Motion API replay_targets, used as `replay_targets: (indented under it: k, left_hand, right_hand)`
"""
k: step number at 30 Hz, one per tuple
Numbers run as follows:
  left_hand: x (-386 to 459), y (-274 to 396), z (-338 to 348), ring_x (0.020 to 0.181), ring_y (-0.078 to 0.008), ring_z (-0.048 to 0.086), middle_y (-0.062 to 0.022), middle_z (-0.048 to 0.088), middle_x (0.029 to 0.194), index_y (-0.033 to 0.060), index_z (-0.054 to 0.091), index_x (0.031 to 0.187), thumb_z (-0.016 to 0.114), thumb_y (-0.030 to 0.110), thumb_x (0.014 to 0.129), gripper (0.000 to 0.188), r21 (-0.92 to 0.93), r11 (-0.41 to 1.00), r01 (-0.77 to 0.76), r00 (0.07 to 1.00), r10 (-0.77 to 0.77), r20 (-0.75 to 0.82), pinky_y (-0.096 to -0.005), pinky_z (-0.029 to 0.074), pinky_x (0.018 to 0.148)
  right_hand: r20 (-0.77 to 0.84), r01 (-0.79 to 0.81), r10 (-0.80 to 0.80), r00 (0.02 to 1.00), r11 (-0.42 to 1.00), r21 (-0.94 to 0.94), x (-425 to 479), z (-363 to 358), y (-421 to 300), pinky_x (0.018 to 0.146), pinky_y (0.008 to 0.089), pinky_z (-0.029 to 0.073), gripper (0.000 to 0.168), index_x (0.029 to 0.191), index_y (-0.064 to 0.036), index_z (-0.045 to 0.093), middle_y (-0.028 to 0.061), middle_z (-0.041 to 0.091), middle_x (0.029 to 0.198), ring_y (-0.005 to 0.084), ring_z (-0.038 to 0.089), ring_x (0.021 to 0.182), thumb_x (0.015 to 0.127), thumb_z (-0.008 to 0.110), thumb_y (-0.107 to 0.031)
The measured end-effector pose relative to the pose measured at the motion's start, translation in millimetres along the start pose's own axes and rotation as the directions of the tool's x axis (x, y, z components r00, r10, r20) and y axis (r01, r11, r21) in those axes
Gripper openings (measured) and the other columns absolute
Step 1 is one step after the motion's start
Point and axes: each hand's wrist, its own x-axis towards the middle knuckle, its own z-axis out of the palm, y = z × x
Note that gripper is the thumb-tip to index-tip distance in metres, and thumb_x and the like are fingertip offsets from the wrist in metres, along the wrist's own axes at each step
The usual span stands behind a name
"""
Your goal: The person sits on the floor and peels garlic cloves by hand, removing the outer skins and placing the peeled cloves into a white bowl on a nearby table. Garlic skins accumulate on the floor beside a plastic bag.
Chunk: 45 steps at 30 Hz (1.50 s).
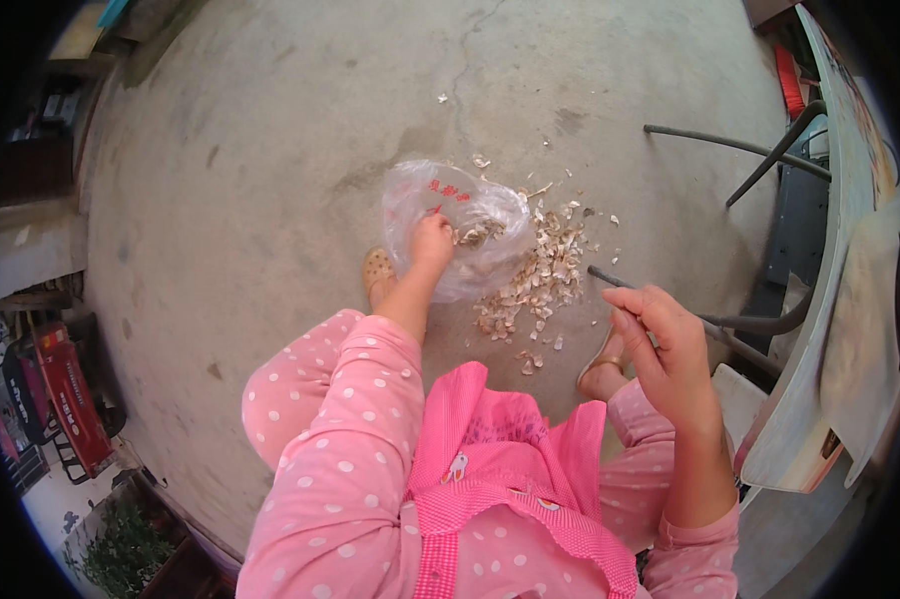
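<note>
A clear plastic bag (412,191) with red printing lies slumped on the floor before me, its mouth facing up and to the right. My left hand (432,241) is at the bag's mouth with curled fingers; its fingertips point away from me, and whatever they hold is hidden. Dry papery peelings (482,233), which look like garlic skins, lie inside the bag. More of the same form a loose pile (551,262) on the concrete to its right. Above my right foot, my right hand (663,344) is raised, thumb and forefinger brought together; anything between them is too small to tell.
Close on my right stands a table (843,314) with dark metal legs (764,323). A pink apron (510,449) spreads across my lap. My left shoe (378,271) is beside the bag. A red machine (72,397) and a leafy plant (124,550) are at the far left.
</note>
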Motion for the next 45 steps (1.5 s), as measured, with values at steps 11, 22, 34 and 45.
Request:
replay_targets:
  k: [11, 22, 34, 45]
  left_hand:
    - [-12, -13, 44, 0.106, -0.0250, 0.055, -0.0141, 0.058, 0.110, 0.0117, 0.058, 0.111, 0.054, 0.021, 0.081, 0.032, 0.016, 0.988, 0.156, 0.987, -0.155, -0.034, -0.0382, 0.044, 0.089]
    - [-59, 42, -66, 0.084, -0.0299, 0.062, -0.0166, 0.064, 0.095, 0.0024, 0.066, 0.088, 0.059, 0.015, 0.081, 0.016, 0.271, 0.898, -0.346, 0.937, 0.346, 0.051, -0.0380, 0.049, 0.074]
    - [-252, 207, -159, 0.087, -0.0133, 0.056, -0.0035, 0.061, 0.097, 0.0068, 0.055, 0.104, 0.055, 0.021, 0.090, 0.020, -0.991, 0.000, 0.136, 0.837, 0.536, 0.114, -0.0258, 0.047, 0.073]
    - [-240, 210, -150, 0.081, -0.0125, 0.056, -0.0028, 0.060, 0.094, 0.0078, 0.056, 0.100, 0.055, 0.024, 0.091, 0.019, -0.986, -0.021, 0.163, 0.815, 0.566, 0.123, -0.0266, 0.048, 0.071]
  right_hand:
    - [0.117, 0.035, -0.033, 0.993, 0.999, -0.023, 15, 3, -14, 0.058, 0.0294, 0.043, 0.018, 0.096, 0.000, 0.061, 0.0115, 0.056, 0.073, 0.0241, 0.054, 0.062, 0.079, 0.057, 0.004]
    - [0.054, 0.015, -0.015, 0.998, 1.000, -0.002, -11, 6, -20, 0.063, 0.0306, 0.045, 0.016, 0.097, 0.002, 0.060, 0.0143, 0.059, 0.081, 0.0266, 0.057, 0.070, 0.081, 0.056, 0.001]
    - [-0.260, 0.132, -0.057, 0.964, 0.950, 0.282, -23, 10, -19, 0.062, 0.0272, 0.048, 0.018, 0.101, -0.001, 0.059, 0.0093, 0.061, 0.090, 0.0165, 0.059, 0.079, 0.084, 0.057, -0.006]
    - [-0.376, 0.229, -0.185, 0.908, 0.971, 0.075, -16, 10, -31, 0.062, 0.0257, 0.047, 0.016, 0.100, -0.003, 0.058, 0.0063, 0.059, 0.084, 0.0145, 0.059, 0.076, 0.084, 0.057, -0.003]
